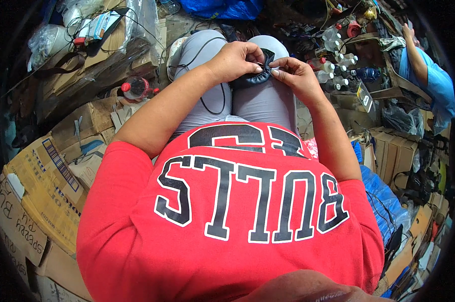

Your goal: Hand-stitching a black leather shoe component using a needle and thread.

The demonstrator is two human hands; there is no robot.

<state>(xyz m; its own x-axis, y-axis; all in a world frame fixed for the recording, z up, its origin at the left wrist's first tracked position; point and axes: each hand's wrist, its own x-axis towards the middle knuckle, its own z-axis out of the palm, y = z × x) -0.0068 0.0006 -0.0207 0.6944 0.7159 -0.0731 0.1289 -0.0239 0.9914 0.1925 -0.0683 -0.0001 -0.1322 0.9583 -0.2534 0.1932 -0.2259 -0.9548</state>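
A small black, shiny piece with a puckered, gathered edge (258, 78) rests over my right thigh; it looks like leather, but its kind is not clear. My left hand (241, 61) comes in from its left side, thumb and fingers pinched on its edge. On the other side my right hand (297, 76) pinches the piece between thumb and forefinger. Both hands partly cover it. A thin dark cord (202, 93) loops down across my left thigh, and where it ends cannot be made out. My legs in grey trousers (197, 108) lie beneath the work.
Several plastic bottles (333, 68) stand beyond my right knee. Left of me lie a red-capped bottle (136, 88) and a yellow-brown flattened carton (46, 189). Blue plastic sheeting (381, 194) and stacked cardboard (393, 153) are at right. Another person's blue sleeve (433, 75) shows far right.
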